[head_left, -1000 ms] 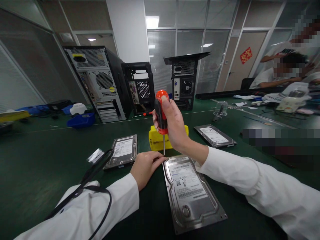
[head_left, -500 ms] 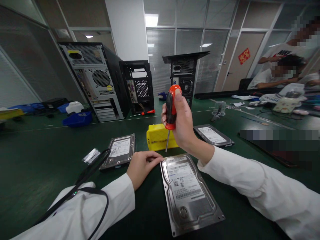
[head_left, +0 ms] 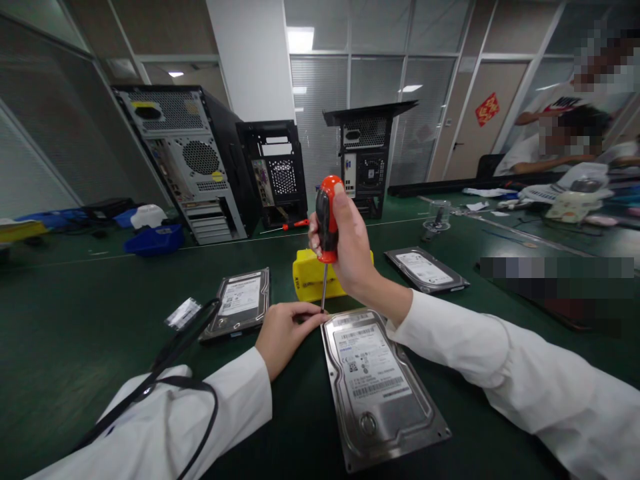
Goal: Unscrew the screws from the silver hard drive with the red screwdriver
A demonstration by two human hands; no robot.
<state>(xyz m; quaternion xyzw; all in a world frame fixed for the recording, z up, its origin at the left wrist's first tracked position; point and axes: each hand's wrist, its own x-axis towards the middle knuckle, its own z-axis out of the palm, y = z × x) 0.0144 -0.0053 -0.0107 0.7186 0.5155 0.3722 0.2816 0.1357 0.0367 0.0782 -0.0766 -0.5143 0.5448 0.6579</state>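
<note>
My right hand [head_left: 347, 243] is closed around the red and black handle of a screwdriver [head_left: 327, 217], held upright with its shaft pointing down. The tip meets the fingertips of my left hand [head_left: 289, 333], just at the upper left corner of a silver hard drive [head_left: 383, 393]. Thumb and forefinger of that left hand are pinched together at this corner; whatever lies between them is hidden or too small to make out. The drive lies flat, label up, on the green table. Behind the screwdriver stands a yellow box [head_left: 307, 277], partly covered by my right hand.
Two more hard drives lie at left [head_left: 243, 300] and right [head_left: 425, 269]. A small clear bag [head_left: 183, 313] and a black cable [head_left: 165, 357] are on the left. Computer cases [head_left: 200, 160] stand behind, near another screwdriver [head_left: 295, 225]. People sit at the far right.
My right hand has brought the screwdriver left and down, so its tip now reaches my left fingertips at the drive's corner. My left hand has stayed in place.
</note>
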